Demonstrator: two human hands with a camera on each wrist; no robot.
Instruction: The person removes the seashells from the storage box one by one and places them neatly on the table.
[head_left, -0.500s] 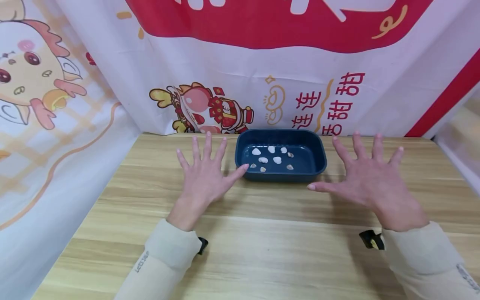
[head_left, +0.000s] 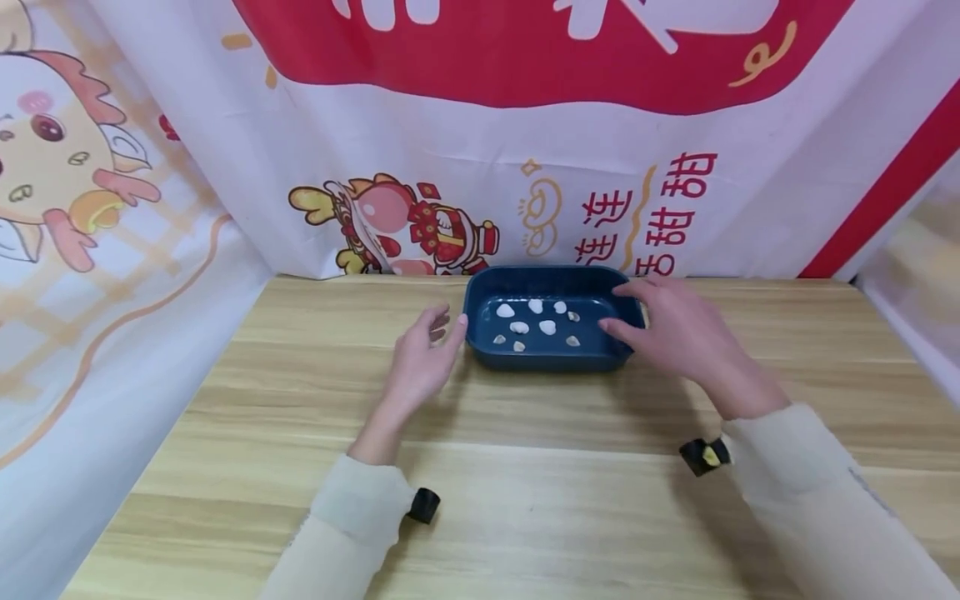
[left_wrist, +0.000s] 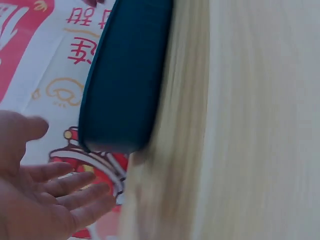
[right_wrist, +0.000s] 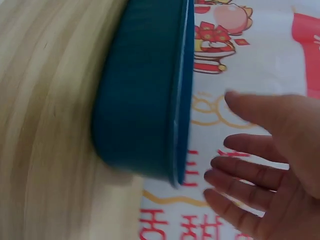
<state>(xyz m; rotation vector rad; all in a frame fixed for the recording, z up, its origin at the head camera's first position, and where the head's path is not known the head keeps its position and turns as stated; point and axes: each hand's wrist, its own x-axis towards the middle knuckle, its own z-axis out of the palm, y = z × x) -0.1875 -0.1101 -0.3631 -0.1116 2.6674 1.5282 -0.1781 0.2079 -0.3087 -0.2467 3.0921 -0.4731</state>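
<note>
A dark blue rectangular plastic basin (head_left: 551, 362) stands at the back of the wooden table, with several small seashells, some white (head_left: 548, 327) and some brownish (head_left: 573, 341), spread over its floor. My left hand (head_left: 420, 360) is beside the basin's left end, its palm turned toward it and the thumb tip near the rim. In the left wrist view its fingers (left_wrist: 75, 186) are loosely extended and hold nothing. From the right, my right hand (head_left: 678, 333) overlaps the basin's right end in the head view. Its fingers (right_wrist: 245, 172) stretch toward the basin wall (right_wrist: 137, 95), gripping nothing.
A white cloth with red and cartoon prints (head_left: 450, 133) hangs right behind the basin. Another printed cloth (head_left: 142, 333) borders the table on the left. Wood-grain tabletop (head_left: 525, 500) stretches out in front. Small black wrist devices (head_left: 424, 505) sit at both cuffs.
Both hands were spread wide, backs up, on either side of the basin. They have turned palms inward, and the right hand has moved left to the basin's right end.
</note>
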